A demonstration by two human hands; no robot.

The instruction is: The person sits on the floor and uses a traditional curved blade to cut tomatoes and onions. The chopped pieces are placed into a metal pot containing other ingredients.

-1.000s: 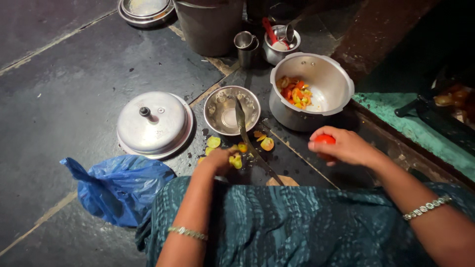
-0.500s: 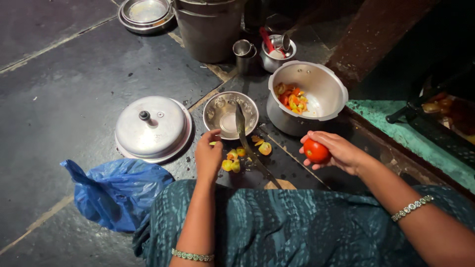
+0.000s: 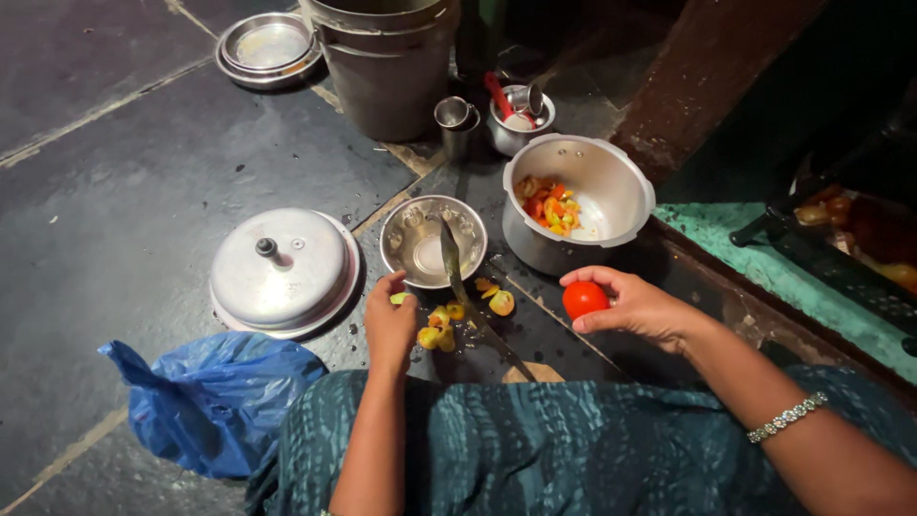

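Right hand (image 3: 638, 308): fingers are curled around a whole red tomato (image 3: 584, 298) and hold it just above the dark floor, in front of the person's lap.
Tomato: round, smooth, glossy skin; I judge it light, a little slippery when wet, and soft enough to bruise if it is squeezed hard. The best hold is around its widest part, with the fingertips spread, as the hand holds it now.
Left hand (image 3: 391, 322): pinches a small pale green-yellow piece (image 3: 399, 298) between the fingertips, beside the rim of the small steel bowl. The two hands are well apart.
Cut pieces (image 3: 437, 330): yellow and orange chunks lie on the wet floor between the hands; they look moist and soft, easy to crush.
Floor cutter blade (image 3: 453, 260): a curved, thin metal blade rises from a wooden base near the lap and leans over the bowl; stiff and sharp, so fingers should stay off its edge.
Blue plastic bag (image 3: 205, 401): crumpled, thin, shiny, near the left knee.
Small steel bowl (image 3: 409, 239): round, shallow, dented, nearly empty.
Flat lid (image 3: 282, 272): dull metal with a knob in the middle, left of the bowl.
Aluminium pot (image 3: 611, 201): deep, pale, matte; it holds chopped red, orange and yellow pieces at one side.
Farther: a steel cup (image 3: 454, 117), a large grey bucket (image 3: 387, 76), a round steel plate (image 3: 267, 48).
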